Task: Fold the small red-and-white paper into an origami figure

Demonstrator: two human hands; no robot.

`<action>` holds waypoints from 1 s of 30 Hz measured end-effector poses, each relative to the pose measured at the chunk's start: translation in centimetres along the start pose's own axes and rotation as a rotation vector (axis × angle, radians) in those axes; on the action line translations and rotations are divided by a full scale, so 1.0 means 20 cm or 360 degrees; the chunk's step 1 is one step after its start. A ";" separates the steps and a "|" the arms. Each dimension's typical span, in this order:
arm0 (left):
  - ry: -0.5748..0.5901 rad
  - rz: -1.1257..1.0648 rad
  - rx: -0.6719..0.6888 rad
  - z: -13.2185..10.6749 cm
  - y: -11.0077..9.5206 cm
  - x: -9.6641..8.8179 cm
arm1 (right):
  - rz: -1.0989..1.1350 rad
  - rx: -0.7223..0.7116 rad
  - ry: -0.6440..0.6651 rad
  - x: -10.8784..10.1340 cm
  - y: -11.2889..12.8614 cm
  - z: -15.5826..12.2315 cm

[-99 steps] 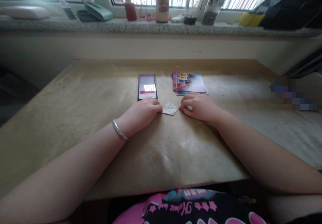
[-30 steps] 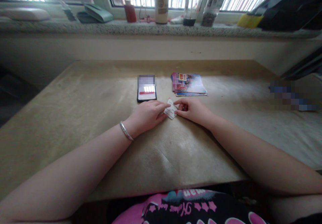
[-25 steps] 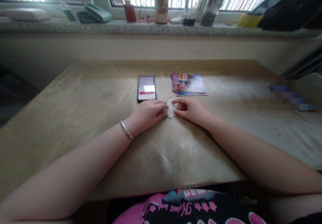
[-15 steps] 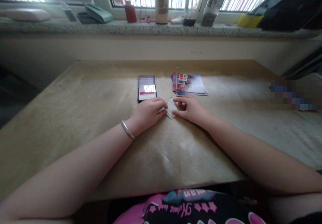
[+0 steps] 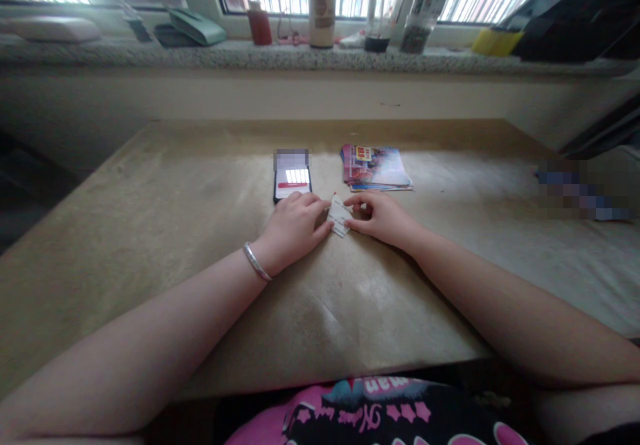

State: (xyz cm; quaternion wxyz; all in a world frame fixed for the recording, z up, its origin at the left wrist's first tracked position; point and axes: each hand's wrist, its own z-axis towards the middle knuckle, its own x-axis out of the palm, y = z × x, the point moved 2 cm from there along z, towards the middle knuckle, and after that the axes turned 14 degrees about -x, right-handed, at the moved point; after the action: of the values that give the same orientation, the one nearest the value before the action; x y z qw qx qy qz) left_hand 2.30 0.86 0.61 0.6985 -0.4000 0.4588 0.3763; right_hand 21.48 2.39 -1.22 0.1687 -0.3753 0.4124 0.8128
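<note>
A small folded piece of white printed paper (image 5: 339, 216) lies on the brown table (image 5: 150, 231), pinched between both hands. My left hand (image 5: 296, 223), with a silver bracelet on its wrist, presses its fingertips on the paper's left edge. My right hand (image 5: 377, 217) holds the right edge with thumb and forefinger, its other fingers curled. Just behind my left hand lies a phone (image 5: 292, 176) with a lit screen.
A stack of colourful printed leaflets (image 5: 373, 167) lies behind my right hand. The stone window sill (image 5: 280, 56) at the back carries a red cup (image 5: 259, 25), a tall bottle (image 5: 321, 3), jars and a green case. Blurred objects lie at the table's right edge.
The paper went from lying flat and wide between my hands to a narrower, folded, turned shape. Both hands have drawn closer together around it.
</note>
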 end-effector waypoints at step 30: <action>0.0058 -0.0134 0.0309 0.07 0.03 0.02 | -0.0330 -0.0699 0.0237 -0.05 0.01 0.03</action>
State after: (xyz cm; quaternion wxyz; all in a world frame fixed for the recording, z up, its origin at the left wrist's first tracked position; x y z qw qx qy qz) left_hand 2.26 2.37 0.45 0.7407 -0.3560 0.4887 0.2930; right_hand 21.83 2.77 -0.15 0.1349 -0.5021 0.1964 0.8313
